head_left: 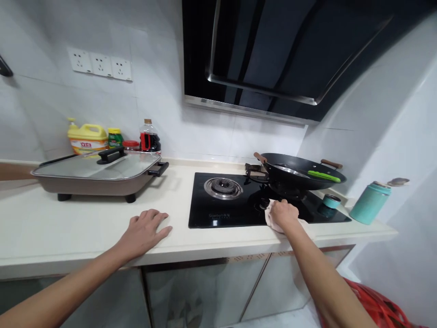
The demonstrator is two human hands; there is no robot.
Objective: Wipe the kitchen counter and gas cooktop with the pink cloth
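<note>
My right hand (285,213) is closed on a pale pink cloth (272,222) and presses it against the front part of the black glass gas stove (235,219), beside a control knob (262,204). Part of the cloth is hidden under the hand. My left hand (145,232) rests on the cream countertop (177,237), left of the stove, with its fingers spread and nothing in it. On the stove's left side the round burner (223,187) is bare. A black wok (293,182) with wooden handles stands over the right side, a green-handled utensil (324,176) lying in it.
An electric pan (88,182) with a glass lid stands at the left, bottles and jars behind it, including a yellow jug (88,136). A teal flask (370,204) and its teal cup (331,201) are at the right. The range hood (252,100) overhangs the stove.
</note>
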